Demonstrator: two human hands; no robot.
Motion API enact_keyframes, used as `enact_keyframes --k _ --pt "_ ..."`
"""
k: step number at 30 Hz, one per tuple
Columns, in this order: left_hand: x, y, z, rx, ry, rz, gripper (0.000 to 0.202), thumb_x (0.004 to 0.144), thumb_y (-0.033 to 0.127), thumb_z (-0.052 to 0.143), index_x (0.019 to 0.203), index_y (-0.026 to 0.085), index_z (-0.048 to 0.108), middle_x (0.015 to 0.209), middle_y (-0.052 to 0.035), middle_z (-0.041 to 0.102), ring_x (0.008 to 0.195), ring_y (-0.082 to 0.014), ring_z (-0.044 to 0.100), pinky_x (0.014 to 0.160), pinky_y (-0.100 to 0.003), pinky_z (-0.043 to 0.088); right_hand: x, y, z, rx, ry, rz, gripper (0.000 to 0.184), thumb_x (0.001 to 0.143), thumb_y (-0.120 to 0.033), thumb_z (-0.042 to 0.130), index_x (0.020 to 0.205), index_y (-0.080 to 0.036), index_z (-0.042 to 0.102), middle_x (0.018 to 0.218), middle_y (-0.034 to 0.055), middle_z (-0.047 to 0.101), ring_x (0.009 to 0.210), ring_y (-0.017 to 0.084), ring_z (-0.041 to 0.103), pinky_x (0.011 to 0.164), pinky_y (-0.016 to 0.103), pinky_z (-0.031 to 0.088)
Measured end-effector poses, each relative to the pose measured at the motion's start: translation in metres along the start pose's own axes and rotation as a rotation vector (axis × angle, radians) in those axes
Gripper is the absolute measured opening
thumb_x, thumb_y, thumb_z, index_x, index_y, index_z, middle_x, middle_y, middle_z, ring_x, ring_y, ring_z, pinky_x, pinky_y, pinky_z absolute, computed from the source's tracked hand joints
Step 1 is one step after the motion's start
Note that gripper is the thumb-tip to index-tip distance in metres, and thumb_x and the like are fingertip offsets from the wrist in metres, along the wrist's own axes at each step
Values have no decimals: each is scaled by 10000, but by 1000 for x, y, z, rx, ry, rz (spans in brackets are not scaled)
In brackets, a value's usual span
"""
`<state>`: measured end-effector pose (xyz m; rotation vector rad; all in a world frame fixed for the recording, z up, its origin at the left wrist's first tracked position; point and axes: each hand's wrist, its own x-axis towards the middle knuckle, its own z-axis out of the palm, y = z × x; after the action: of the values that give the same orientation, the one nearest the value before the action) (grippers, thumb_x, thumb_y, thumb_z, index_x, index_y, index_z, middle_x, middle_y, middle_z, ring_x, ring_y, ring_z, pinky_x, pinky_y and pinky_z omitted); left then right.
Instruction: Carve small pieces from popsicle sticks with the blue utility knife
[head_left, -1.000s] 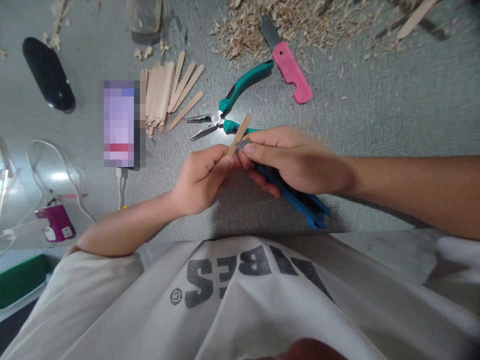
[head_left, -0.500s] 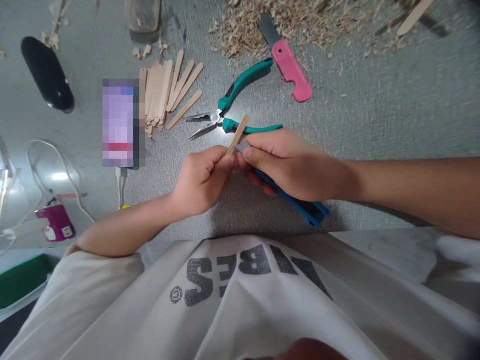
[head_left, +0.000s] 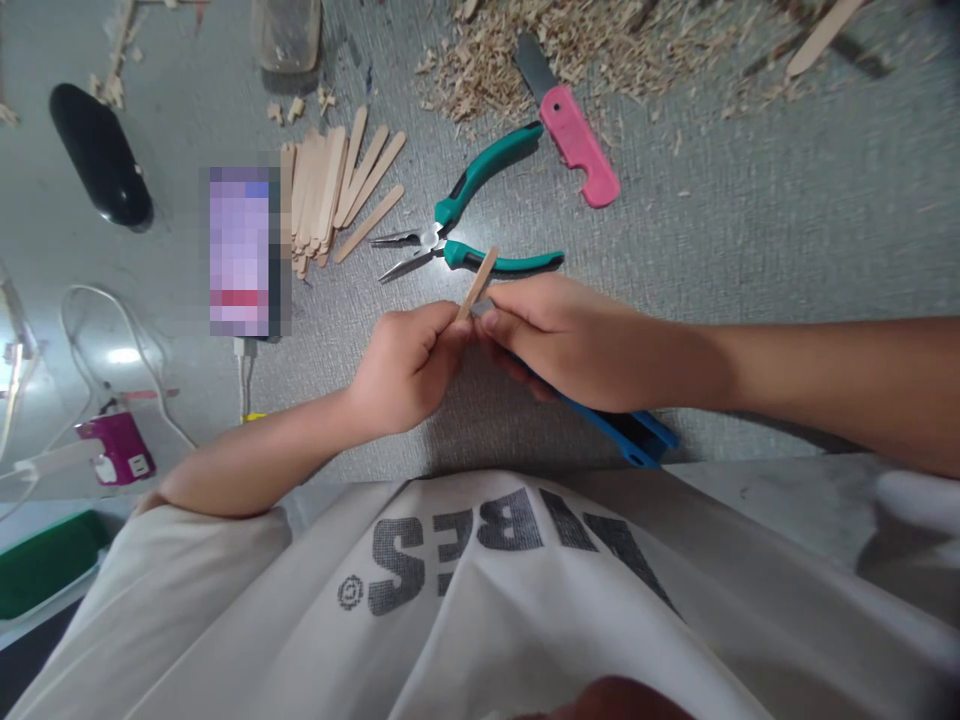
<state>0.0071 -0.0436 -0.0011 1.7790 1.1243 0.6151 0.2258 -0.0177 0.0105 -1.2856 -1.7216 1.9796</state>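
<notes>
Shaving is still being done: the stick [head_left: 480, 276] is pinched by the left hand [head_left: 405, 365], the blue knife [head_left: 631, 433] is gripped by the right hand [head_left: 577, 345], both shifted slightly lower.

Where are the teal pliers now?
Head view: the teal pliers lie just beyond the stick in the left hand and the blue cutter in the right hand, between the stick pile, left, and the pink knife, right.

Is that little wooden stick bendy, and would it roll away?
Probably stiff: the wooden stick stands straight out of the left hand without drooping. Likely light, since fingertips alone hold it. It looks flat, like the stack of sticks, so it should not roll.
</notes>
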Motion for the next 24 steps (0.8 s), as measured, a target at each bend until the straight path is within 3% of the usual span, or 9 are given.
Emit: enact_keyframes --k 4,13,24 --pt "-1 1 1 -34 -3 -21 455 1170 427 528 771 210 553 623 30 577 561 -102 498 573 -256 420 1 0 0 50 -17 -23 466 1160 -156 557 703 -230 506 490 -34 570 412 92 516 444 265 377" --pt "0 2 -4 -264 -68 -127 496 1164 606 549 872 226 675 590 22 581 504 -127 516 492 -295 413 4 -8 -3 353 -86 70 423 1157 -191 561 734 -201 564 545 -55 553 380 77 505 372 216 367" --pt "0 -1 -4 -288 -86 -185 514 1148 667 540 905 237 683 627 13 584 530 -139 520 524 -326 432 6 -7 -8 409 -127 95 419 1154 -318 646 759 -201 569 572 -44 555 396 87 510 376 201 390"
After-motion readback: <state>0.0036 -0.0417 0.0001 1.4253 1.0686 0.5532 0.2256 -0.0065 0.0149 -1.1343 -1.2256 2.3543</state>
